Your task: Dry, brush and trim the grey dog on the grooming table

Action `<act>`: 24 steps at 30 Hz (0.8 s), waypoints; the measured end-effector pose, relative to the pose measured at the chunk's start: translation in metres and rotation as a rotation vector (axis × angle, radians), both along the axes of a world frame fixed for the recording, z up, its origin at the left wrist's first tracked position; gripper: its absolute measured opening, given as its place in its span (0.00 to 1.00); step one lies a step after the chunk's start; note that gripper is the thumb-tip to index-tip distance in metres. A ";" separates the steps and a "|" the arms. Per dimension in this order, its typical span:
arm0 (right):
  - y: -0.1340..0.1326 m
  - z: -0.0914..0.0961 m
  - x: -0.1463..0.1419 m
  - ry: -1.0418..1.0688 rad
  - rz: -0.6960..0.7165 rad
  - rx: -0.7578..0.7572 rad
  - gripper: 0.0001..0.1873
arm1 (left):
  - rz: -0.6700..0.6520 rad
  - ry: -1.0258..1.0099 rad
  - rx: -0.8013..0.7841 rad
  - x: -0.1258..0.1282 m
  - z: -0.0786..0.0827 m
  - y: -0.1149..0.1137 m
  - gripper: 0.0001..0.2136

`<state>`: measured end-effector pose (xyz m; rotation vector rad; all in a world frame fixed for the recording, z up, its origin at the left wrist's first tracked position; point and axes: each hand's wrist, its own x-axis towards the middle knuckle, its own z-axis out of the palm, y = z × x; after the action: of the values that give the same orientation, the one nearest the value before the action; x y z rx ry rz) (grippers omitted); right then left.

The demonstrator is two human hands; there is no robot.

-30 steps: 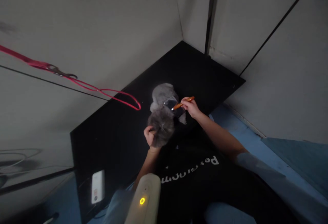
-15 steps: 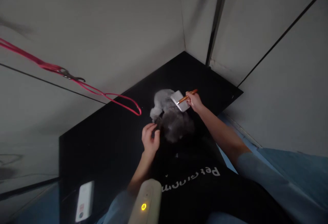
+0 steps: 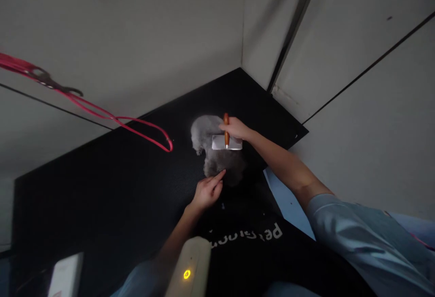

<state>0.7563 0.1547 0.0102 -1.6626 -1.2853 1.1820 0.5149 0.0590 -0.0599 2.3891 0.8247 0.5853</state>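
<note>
The right hand (image 3: 237, 129) is closed around the orange handle of a slicker brush (image 3: 227, 143), with the fingers (image 3: 231, 126) wrapped tightly about the handle's middle. The top of the handle is seen poking out above them. Just below these fingers, the brush's pale rectangular head is laid flat across the back of a small grey furry animal (image 3: 203, 130), and it touches the fur.

The left hand (image 3: 206, 192) is held loosely open and nothing is gripped in it. Its fingers (image 3: 219, 177) are stretched forward and slightly spread, and their tips are pressed into the darker fur at the animal's near end. Which end of the animal this is cannot be told. The animal is thus found between the two sets of fingers, on a black ribbed mat (image 3: 112, 183).

To the left of the left fingers and well apart from them, a red leash loop (image 3: 146, 130) is seen hanging over the mat. Below the left wrist, a black apron (image 3: 258, 247) with white lettering and a cream device (image 3: 190, 265) with a yellow light are seen.
</note>
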 end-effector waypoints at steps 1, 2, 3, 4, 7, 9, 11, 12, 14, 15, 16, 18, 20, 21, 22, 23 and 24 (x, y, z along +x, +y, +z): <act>0.002 0.003 -0.005 -0.075 -0.003 0.051 0.15 | -0.017 0.003 0.023 0.001 0.001 -0.001 0.17; 0.005 0.006 -0.009 -0.124 0.042 0.060 0.14 | -0.029 0.008 0.039 0.002 0.001 -0.002 0.17; 0.007 0.007 -0.012 -0.151 0.126 0.028 0.14 | -0.039 0.014 0.047 0.003 0.001 -0.002 0.17; 0.010 0.008 -0.015 -0.162 0.222 -0.032 0.14 | -0.045 0.020 0.050 0.004 0.000 -0.002 0.16; 0.021 0.009 -0.013 -0.252 0.288 -0.135 0.14 | -0.048 0.028 0.020 0.001 0.001 -0.002 0.16; 0.027 0.008 -0.010 -0.361 0.093 -0.024 0.11 | -0.045 0.020 -0.043 -0.004 0.006 0.000 0.16; 0.029 0.003 -0.009 -0.372 0.002 0.096 0.10 | -0.040 0.020 -0.144 -0.011 0.013 0.002 0.17; 0.028 -0.001 -0.010 -0.313 0.037 0.116 0.10 | -0.036 0.028 -0.208 -0.016 0.016 0.003 0.18; 0.028 -0.010 -0.011 -0.128 0.131 0.057 0.12 | -0.015 0.044 -0.341 -0.029 0.024 0.006 0.20; 0.028 -0.013 -0.011 -0.057 0.127 0.014 0.13 | 0.008 0.044 -0.399 -0.037 0.027 0.008 0.20; 0.030 -0.016 -0.010 -0.020 0.076 -0.018 0.14 | 0.043 0.036 -0.446 -0.046 0.030 0.011 0.20; 0.035 -0.019 -0.008 -0.029 -0.092 -0.008 0.13 | 0.132 0.007 -0.511 -0.068 0.036 0.018 0.20; 0.038 -0.020 -0.010 -0.048 -0.204 0.080 0.12 | 0.219 -0.006 -0.548 -0.093 0.046 0.029 0.20; 0.037 -0.021 -0.014 -0.020 -0.224 0.117 0.11 | 0.254 -0.001 -0.560 -0.106 0.052 0.035 0.20; 0.036 -0.021 -0.019 0.041 -0.217 0.126 0.11 | 0.285 0.008 -0.567 -0.118 0.059 0.041 0.21; 0.034 -0.022 -0.024 0.123 -0.190 0.108 0.12 | 0.314 0.023 -0.570 -0.129 0.067 0.047 0.21; 0.033 -0.023 -0.029 0.211 -0.155 0.066 0.13 | 0.345 0.040 -0.569 -0.139 0.075 0.052 0.21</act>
<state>0.7275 0.1874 -0.0127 -1.5166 -1.0344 1.1741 0.3763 0.1110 0.0149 1.7596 1.2435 0.3645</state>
